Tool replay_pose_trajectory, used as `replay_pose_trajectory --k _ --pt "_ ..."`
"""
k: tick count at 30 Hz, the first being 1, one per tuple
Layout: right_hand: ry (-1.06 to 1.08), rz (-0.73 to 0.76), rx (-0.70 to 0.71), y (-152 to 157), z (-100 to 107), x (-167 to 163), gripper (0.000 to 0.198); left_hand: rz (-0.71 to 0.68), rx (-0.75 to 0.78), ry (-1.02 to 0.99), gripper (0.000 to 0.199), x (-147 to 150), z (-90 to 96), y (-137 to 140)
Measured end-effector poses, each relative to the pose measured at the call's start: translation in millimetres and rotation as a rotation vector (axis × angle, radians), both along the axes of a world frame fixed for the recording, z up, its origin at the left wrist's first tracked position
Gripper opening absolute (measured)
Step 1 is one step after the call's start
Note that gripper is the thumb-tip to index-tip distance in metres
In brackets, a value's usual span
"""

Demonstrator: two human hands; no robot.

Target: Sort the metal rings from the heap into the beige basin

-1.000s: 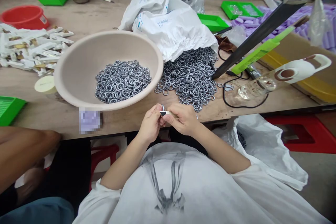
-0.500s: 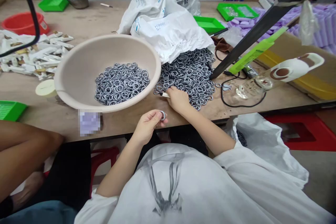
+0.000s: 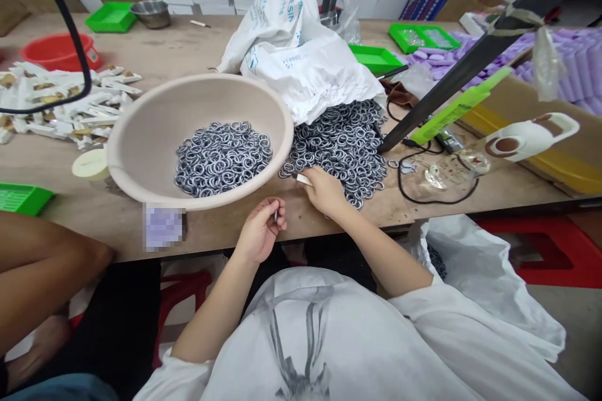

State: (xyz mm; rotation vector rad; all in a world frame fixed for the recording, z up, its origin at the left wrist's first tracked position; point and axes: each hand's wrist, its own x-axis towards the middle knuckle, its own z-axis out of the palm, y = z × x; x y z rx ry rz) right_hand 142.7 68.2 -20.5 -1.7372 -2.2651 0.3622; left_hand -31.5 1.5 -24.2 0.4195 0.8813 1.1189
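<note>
Just below centre frame, the left hand (image 3: 258,230) pinches a grey ring (image 3: 276,215) — the right hand (image 3: 325,191), by the ring pile (image 3: 348,144), grips a white-handled tool (image 3: 303,180).

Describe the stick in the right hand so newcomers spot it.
Right of the big beige basin lies a heap of grey rings. The right hand, at the heap's near edge, holds the stick: straight and white with a dark tip, unlike the round rings.
</note>
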Motion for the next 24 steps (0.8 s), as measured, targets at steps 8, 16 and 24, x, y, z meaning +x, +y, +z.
replay_pose_trajectory --k 8,16,24 --pt "0.677 0.288 0.166 -48.9 2.6 -14.2 0.018 -0.058 0.125 0.114 0.050 12.6 4.3 -4.5" --pt "0.845 0.281 0.026 -50.4 12.5 -16.3 0.034 -0.130 0.239 0.132 0.039 4.2 3.3 -4.7" --pt "1.044 0.167 0.024 -48.9 10.6 -25.2 0.043 -0.112 0.231 0.123 0.043 16.2 7.4 -13.2"
